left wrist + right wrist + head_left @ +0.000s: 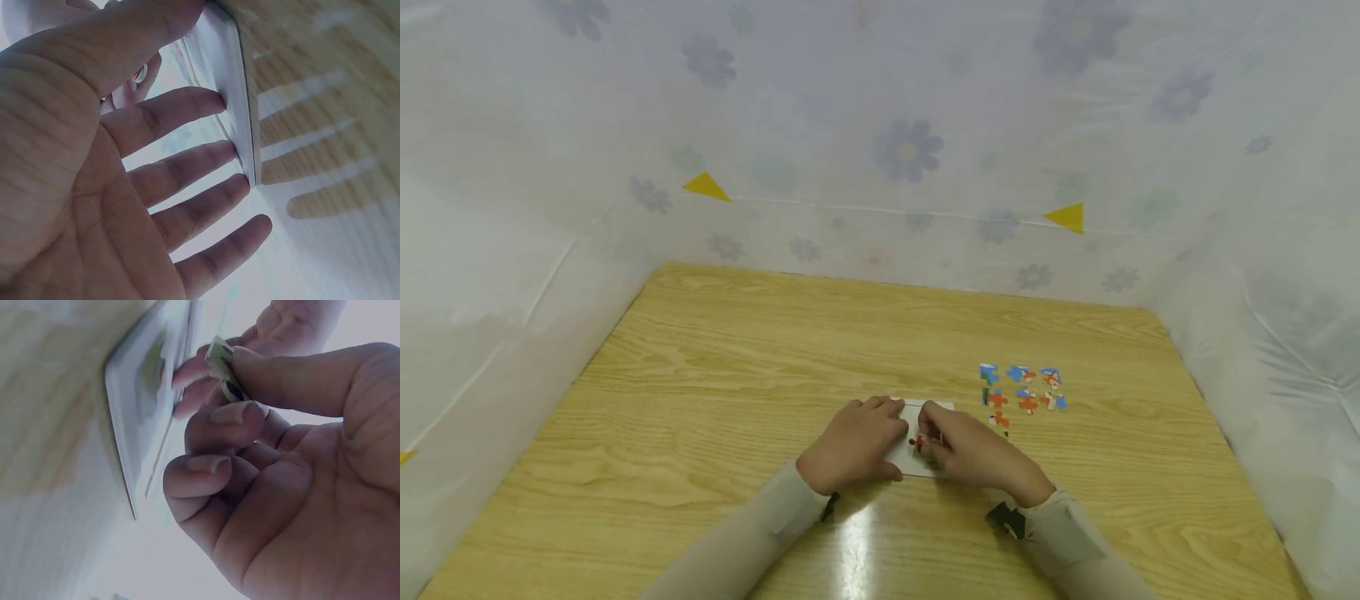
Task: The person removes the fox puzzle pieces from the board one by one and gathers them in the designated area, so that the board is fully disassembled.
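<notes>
A small white puzzle board (913, 461) lies on the table between my two hands. My left hand (856, 443) rests on its left side, fingers spread and nearly straight; the left wrist view shows several fingertips touching the board's frame (234, 94). Above the board, my right hand (977, 448) pinches a jigsaw piece (917, 442) between thumb and fingers. In the right wrist view this piece (219, 359) is tilted on edge, apart from the board, and partly hidden by the thumb.
Several loose jigsaw pieces (1027, 401), blue, red and white, lie in rough rows right of the board. The wooden table (737, 350) is bounded at the back and sides by a flowered white curtain (820, 150) with yellow triangles on it.
</notes>
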A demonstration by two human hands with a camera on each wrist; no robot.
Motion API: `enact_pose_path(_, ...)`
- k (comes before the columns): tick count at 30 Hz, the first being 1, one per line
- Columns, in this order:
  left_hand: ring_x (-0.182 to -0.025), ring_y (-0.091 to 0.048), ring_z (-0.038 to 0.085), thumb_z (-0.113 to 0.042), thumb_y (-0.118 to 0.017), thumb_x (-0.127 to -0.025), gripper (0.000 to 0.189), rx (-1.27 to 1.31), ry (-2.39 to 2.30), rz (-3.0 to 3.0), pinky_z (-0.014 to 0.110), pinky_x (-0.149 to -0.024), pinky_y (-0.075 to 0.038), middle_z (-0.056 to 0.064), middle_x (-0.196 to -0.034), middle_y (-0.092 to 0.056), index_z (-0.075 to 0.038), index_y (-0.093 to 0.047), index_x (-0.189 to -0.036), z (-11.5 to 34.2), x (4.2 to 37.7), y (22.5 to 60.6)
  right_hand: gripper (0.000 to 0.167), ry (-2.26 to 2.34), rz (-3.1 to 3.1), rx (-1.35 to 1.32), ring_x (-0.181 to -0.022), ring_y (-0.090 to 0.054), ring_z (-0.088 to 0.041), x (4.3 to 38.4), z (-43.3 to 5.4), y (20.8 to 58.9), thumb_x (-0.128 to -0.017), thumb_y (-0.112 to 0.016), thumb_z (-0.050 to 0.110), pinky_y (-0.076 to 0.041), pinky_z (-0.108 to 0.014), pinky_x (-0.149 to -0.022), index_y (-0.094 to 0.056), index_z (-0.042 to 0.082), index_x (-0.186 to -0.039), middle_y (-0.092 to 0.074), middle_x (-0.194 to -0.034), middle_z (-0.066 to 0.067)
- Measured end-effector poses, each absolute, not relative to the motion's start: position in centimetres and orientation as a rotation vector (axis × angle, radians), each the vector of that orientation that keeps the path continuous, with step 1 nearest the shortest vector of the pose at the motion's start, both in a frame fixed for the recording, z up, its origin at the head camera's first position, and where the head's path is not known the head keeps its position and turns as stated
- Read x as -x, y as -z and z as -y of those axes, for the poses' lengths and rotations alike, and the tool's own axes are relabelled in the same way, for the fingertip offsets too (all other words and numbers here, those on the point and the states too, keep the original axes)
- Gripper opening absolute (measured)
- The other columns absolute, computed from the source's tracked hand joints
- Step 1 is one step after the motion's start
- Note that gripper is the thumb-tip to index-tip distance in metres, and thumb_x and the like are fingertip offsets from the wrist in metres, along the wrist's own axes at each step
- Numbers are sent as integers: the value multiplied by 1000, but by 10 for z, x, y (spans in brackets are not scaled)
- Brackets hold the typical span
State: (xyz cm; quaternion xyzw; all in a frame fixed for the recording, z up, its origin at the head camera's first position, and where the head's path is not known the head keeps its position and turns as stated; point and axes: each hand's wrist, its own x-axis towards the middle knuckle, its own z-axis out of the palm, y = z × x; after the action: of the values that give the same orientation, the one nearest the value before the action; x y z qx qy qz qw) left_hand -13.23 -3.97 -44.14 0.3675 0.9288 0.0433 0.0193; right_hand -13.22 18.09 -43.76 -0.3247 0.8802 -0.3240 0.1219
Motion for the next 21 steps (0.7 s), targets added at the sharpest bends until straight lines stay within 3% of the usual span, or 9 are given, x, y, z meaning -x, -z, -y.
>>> enact_pose_path(13,-131,-57,27,-55,-89,-74,56,-1125,-97,-2874,46,-105,-47,7,-143,-60,-16,-73,-111,42,135,438,14,1009,-2543,874,-68,-46,-10,140,-201,419,-102,-65,8,-40,-27,-61,-52,12,-99,-53,-83,4)
enact_pose_path(21,-127,-57,27,-65,-85,-73,59,-1196,-116,-2923,47,-107,-44,4,-131,-64,-17,-70,-105,43,137,441,14,1046,-2553,836,-69,-48,-14,148,-225,409,-101,-67,8,-43,-29,-61,-53,12,-100,-54,-82,2)
